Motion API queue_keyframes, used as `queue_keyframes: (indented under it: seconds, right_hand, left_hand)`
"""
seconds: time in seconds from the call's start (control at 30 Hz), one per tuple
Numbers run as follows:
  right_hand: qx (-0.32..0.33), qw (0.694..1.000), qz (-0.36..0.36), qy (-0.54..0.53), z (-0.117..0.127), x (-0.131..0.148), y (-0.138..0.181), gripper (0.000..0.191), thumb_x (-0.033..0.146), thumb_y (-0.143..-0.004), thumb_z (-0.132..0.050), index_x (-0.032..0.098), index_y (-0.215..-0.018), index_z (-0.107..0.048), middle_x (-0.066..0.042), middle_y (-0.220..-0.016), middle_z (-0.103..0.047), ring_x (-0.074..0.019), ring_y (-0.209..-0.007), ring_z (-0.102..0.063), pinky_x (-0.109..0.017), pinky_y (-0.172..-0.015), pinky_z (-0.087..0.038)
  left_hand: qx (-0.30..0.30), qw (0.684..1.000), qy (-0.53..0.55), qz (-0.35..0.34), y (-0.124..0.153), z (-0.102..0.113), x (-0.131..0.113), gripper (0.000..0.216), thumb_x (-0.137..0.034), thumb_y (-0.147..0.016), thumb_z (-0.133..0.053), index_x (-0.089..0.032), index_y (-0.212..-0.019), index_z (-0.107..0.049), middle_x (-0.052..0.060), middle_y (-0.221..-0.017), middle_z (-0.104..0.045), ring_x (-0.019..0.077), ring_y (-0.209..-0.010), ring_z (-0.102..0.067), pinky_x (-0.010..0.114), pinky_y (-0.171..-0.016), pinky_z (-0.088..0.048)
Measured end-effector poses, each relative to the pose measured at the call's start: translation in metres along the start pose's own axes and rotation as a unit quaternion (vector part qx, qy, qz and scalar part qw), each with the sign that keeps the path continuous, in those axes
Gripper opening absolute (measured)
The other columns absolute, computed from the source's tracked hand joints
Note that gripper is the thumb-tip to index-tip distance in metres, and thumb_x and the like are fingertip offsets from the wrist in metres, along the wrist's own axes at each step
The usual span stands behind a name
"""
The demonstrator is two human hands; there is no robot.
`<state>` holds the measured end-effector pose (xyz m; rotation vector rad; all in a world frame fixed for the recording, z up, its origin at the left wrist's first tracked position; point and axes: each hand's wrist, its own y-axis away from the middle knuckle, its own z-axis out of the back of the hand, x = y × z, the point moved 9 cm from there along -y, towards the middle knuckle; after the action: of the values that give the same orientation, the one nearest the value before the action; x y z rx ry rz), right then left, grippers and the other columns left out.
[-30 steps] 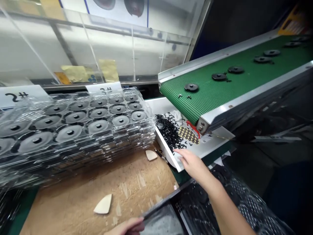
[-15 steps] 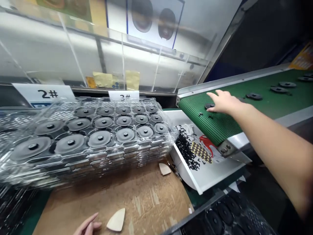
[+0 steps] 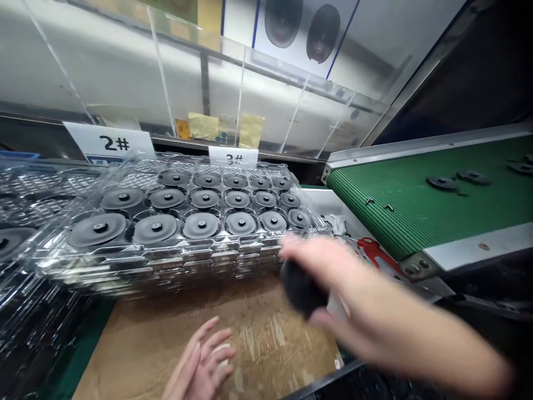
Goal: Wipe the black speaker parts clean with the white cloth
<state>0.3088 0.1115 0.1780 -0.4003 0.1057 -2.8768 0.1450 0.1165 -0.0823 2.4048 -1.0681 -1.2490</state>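
Observation:
My right hand, blurred by motion, is closed on a black round disc above the cardboard. The disc hangs tilted, and part of it is hidden by the fingers. Lower down, my left hand is held over the cardboard sheet with its fingers apart and nothing in its grasp. A pale wedge-shaped piece shows partly behind those fingers. Just beyond both hands lies a stack of clear plastic trays, with rows of grey-black discs in its top tray.
The green conveyor belt at the right carries several black parts and small black pieces. A red-handled tool lies below its end. More clear trays stand at the left, and dark parts at the lower right.
My right hand has come from the belt leftward and down to the cardboard, bringing the black disc. My left hand has risen further into view with its fingers spread. The view has shifted.

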Motion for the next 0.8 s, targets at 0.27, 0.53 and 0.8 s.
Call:
queue_keyframes:
  seconds: [0.27,0.53,0.8]
  right_hand:
    - [-0.014,0.997,0.061,-0.038,-0.173,0.053,0.042,0.078,0.054,-0.081,-0.048,0.020,-0.142,-0.015,-0.014,-0.143,-0.030,-0.0341,-0.129,-0.029,-0.051,-0.098,-0.036]
    - [-0.100,0.965,-0.162,-0.182,-0.205,0.057,0.053,0.079,0.043,-0.068,-0.067,0.025,-0.135,-0.030,-0.012,-0.147,-0.007,-0.0391,-0.131,-0.022,-0.053,-0.094,-0.040]
    - [0.054,0.958,0.006,-0.280,-0.177,0.068,0.023,0.066,0.045,-0.070,-0.067,0.030,-0.128,-0.040,-0.007,-0.147,-0.008,-0.0302,-0.133,-0.021,-0.045,-0.100,-0.036]
  left_hand:
    - [0.126,0.943,0.264,0.159,0.018,-0.057,0.018,0.044,-0.047,-0.089,-0.029,-0.025,-0.102,-0.065,0.005,-0.106,-0.069,0.0167,-0.096,-0.063,0.035,-0.087,-0.046]
    - [0.096,0.953,0.283,0.047,0.030,-0.038,0.001,0.041,-0.031,-0.092,-0.027,-0.019,-0.125,-0.047,0.011,-0.130,-0.053,0.0238,-0.122,-0.044,0.041,-0.105,-0.027]
    - [0.221,0.957,0.133,0.129,0.053,-0.024,-0.014,0.059,-0.027,-0.075,-0.059,-0.017,-0.130,-0.040,0.017,-0.126,-0.054,0.0303,-0.109,-0.055,0.045,-0.092,-0.038]
